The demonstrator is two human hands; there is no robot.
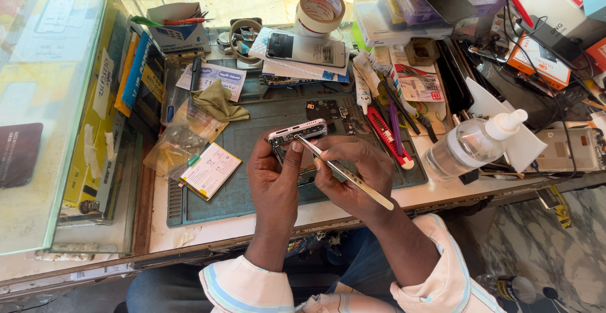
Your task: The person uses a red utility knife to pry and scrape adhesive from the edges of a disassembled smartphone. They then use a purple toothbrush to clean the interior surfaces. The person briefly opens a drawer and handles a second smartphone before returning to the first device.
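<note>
My left hand (276,173) grips a silver phone body (297,130), held on edge above a dark green work mat (246,186). Its thumb rests on the phone's near side. My right hand (353,171) holds slim metal tweezers (344,172) like a pen. Their tips touch the phone's edge near my left thumb. The far end of the tweezers sticks out past my right wrist.
A flat phone battery (210,170) and clear plastic bag (177,144) lie left of the mat. A red-handled tool (386,135), clear spray bottle (470,145), tape roll (320,11) and boxes crowd the right and back. A glass case (57,98) stands at the left.
</note>
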